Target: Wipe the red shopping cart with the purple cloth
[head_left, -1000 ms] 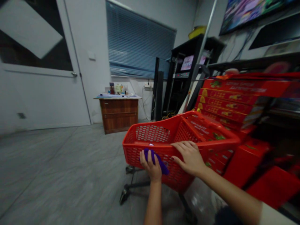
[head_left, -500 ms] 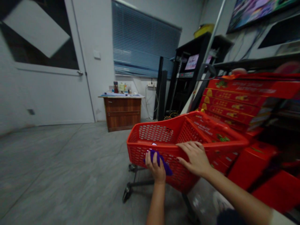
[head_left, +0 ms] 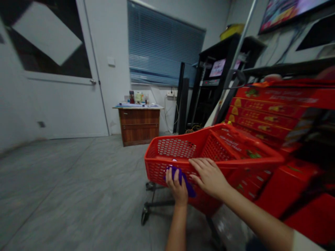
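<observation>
A red plastic shopping cart (head_left: 180, 139) on black wheels stands in front of me. My left hand (head_left: 178, 188) is closed around a purple cloth (head_left: 187, 184) and presses it against the cart's near side wall. My right hand (head_left: 209, 176) lies flat on the cart's near rim, fingers stretched out, touching the rim just right of the cloth.
Stacked red boxes (head_left: 267, 111) fill shelves on the right, close beside the cart. A wooden cabinet (head_left: 140, 123) with small items stands by the far wall under a window blind (head_left: 164, 48). A white door (head_left: 52, 87) is at left, a black rack (head_left: 217, 76) behind the cart. Grey floor (head_left: 65, 188) spreads to the left.
The view has drifted left, so everything sits slightly further right. My left hand with the cloth has slipped a little lower on the cart's wall. My right hand stays on the rim.
</observation>
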Available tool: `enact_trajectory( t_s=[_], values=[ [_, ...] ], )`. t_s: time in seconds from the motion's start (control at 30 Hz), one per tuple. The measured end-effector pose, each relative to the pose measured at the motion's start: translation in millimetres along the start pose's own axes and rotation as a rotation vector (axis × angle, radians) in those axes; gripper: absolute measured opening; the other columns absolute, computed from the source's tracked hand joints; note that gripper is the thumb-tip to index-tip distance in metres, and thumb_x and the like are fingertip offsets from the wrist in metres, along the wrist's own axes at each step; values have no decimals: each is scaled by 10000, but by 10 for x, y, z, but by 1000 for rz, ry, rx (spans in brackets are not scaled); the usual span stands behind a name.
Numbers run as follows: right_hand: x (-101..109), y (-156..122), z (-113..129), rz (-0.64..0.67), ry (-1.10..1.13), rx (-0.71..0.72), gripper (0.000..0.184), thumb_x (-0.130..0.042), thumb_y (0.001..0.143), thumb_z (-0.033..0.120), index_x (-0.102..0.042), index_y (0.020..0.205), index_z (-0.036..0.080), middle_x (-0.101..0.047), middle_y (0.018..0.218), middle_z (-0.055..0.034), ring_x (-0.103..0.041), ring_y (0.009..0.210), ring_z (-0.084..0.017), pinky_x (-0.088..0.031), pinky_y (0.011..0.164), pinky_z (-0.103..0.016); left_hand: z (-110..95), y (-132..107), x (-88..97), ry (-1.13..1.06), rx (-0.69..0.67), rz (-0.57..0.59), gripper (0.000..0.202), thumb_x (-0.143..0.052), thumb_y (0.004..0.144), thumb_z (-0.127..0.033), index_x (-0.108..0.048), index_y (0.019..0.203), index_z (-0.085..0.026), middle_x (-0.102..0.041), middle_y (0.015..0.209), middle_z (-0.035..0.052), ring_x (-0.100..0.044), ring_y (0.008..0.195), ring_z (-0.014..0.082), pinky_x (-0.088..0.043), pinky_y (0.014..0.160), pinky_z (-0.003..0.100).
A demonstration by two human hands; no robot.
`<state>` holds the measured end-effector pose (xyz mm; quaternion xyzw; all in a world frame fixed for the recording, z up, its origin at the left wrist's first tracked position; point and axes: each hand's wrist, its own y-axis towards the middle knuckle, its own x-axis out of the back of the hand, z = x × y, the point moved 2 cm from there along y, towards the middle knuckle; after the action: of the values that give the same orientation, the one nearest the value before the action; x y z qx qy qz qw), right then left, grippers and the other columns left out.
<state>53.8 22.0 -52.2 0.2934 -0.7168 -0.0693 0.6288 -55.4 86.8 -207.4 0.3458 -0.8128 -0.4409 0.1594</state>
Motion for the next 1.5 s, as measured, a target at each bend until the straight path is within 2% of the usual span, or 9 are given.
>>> enact_trajectory(
  t_s=[0.1, 0.27, 0.5, 0.73, 0.9, 1.07, 1.17, 1.3, 1.5],
  values=[
    [-141, 138, 169, 36, 26, 0, 559, -496, 943, 451, -467, 1438, 195, -548, 1431, -96, -496, 1252, -250, -310, 1066, -420, 73, 94, -7, 6, -9, -3, 337, -515, 951, -229, -543, 1287, -212, -503, 1374, 154, -409, 1378, 279, -417, 1098, 525],
    [-227, 214, 217, 53, 110, -2, 571, -504, 935, 472, -460, 1441, 212, -549, 1428, -100, -480, 1271, -254, -293, 1082, -433, 232, 416, 44, 29, 174, -151, 315, -488, 971, -280, -540, 1269, -196, -490, 1374, 175, -422, 1359, 275, -354, 1126, 547],
    [-163, 98, 152, 28, 171, -10, 539, -530, 917, 483, -523, 1384, 214, -615, 1338, -111, -522, 1201, -269, -309, 1038, -432, 162, 199, 53, -1, 108, -91, 336, -493, 964, -262, -523, 1292, -197, -472, 1386, 173, -434, 1345, 268, -369, 1119, 516],
    [-132, -13, 129, 8, 189, -30, 518, -545, 904, 489, -555, 1339, 207, -640, 1297, -110, -538, 1171, -267, -305, 1030, -423, 356, 366, 239, 83, 348, -320, 316, -507, 955, -310, -550, 1240, -179, -495, 1331, 185, -428, 1332, 279, -342, 1121, 536],
    [-140, -33, 94, 4, 181, -27, 511, -558, 895, 483, -562, 1323, 203, -648, 1278, -111, -547, 1154, -271, -314, 1011, -430, 225, 194, 196, 29, 259, -173, 284, -518, 951, -288, -556, 1213, -184, -503, 1325, 167, -457, 1308, 264, -365, 1109, 516],
    [-154, -46, 92, 0, 163, -8, 523, -552, 899, 490, -549, 1329, 193, -643, 1284, -112, -543, 1159, -274, -302, 1013, -431, 489, 558, 334, 118, 337, -319, 278, -523, 950, -315, -572, 1182, -170, -503, 1333, 181, -424, 1333, 278, -330, 1127, 528],
    [-169, -41, 91, -10, 162, -17, 510, -550, 900, 490, -555, 1317, 196, -646, 1279, -108, -542, 1156, -273, -296, 1011, -429, 604, 598, 346, 92, 390, -328, 313, -512, 953, -334, -557, 1210, -162, -512, 1313, 192, -430, 1326, 282, -340, 1119, 532],
    [-197, -26, 86, -17, 150, -1, 517, -550, 901, 495, -547, 1322, 195, -649, 1272, -105, -544, 1148, -268, -295, 1001, -420, 456, 329, 248, 54, 424, -273, 315, -492, 963, -320, -540, 1237, -172, -509, 1308, 185, -442, 1321, 276, -350, 1115, 533],
    [-191, -17, 101, -48, 131, 9, 514, -513, 924, 513, -544, 1333, 203, -659, 1253, -108, -552, 1138, -266, -302, 985, -416, 92, 232, 126, 10, 224, -168, 288, -500, 964, -264, -544, 1238, -188, -504, 1343, 173, -455, 1322, 264, -361, 1116, 531]
  ],
)
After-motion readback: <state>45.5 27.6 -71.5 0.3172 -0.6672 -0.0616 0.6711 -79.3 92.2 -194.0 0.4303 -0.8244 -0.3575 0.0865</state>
